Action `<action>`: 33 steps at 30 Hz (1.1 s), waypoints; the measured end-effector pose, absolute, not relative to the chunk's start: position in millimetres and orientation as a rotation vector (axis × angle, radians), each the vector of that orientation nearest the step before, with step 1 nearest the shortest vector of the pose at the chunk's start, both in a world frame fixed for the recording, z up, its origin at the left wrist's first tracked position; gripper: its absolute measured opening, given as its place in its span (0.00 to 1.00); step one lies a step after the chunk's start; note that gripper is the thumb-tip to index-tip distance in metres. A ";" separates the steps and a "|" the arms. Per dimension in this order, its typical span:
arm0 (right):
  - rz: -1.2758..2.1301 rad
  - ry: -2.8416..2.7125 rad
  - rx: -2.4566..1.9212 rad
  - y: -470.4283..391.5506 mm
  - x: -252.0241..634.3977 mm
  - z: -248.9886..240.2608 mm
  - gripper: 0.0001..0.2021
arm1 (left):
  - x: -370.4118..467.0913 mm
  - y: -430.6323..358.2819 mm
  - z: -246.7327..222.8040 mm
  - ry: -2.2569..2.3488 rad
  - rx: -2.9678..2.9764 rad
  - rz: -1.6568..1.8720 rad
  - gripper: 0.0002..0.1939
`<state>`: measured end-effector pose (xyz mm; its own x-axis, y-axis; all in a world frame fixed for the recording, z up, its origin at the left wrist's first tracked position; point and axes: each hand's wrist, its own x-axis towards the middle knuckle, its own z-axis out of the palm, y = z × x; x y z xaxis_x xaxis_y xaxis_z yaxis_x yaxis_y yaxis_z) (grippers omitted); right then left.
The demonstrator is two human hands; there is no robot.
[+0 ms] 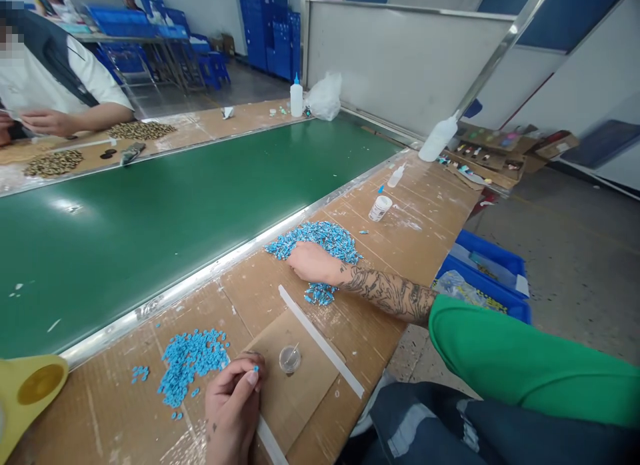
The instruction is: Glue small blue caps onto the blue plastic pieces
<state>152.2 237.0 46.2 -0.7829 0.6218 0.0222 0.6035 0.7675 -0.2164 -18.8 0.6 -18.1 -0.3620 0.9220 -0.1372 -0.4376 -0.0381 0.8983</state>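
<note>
My left hand [234,401] pinches a small blue piece [256,368] between thumb and forefinger; it looks like one of the little blue rings heaped beside it. That heap of blue rings [193,361] lies on the cardboard just left of the hand. Farther forward, my right hand [310,261] reaches into a pile of small blue-and-silver pieces [333,238]. Its fingers are curled downward and their tips are hidden, so whatever they grip does not show. Between the hands, a small clear dish [290,359] with a thin stick in it stands on a taped brown sheet [300,398].
A green conveyor belt [200,205] with a metal edge runs beyond the cardboard. A white cup [381,208], small bottle [397,176] and large bottle [439,139] stand to the right. Something yellow [30,398] sits at lower left. Across the belt, a person [60,85] handles small items.
</note>
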 end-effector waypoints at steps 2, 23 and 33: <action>0.354 -2.864 -1.003 237.8 146.0 44.1 0.09 | -19.1 1.1 -18.8 1.114 0.614 1.630 0.08; 1.421 -2.215 0.120 139.4 134.6 54.8 0.07 | -19.2 -2.6 -13.2 0.942 0.572 1.572 0.07; 1.327 -2.342 0.190 142.0 137.1 55.1 0.07 | -16.3 0.4 -10.9 0.932 0.604 1.522 0.06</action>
<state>137.1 142.0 55.1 -0.8939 0.0944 0.4381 -0.3273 0.5303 -0.7821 -16.3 0.4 -10.9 -0.1736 0.9760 -0.1315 -0.5608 0.0118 0.8279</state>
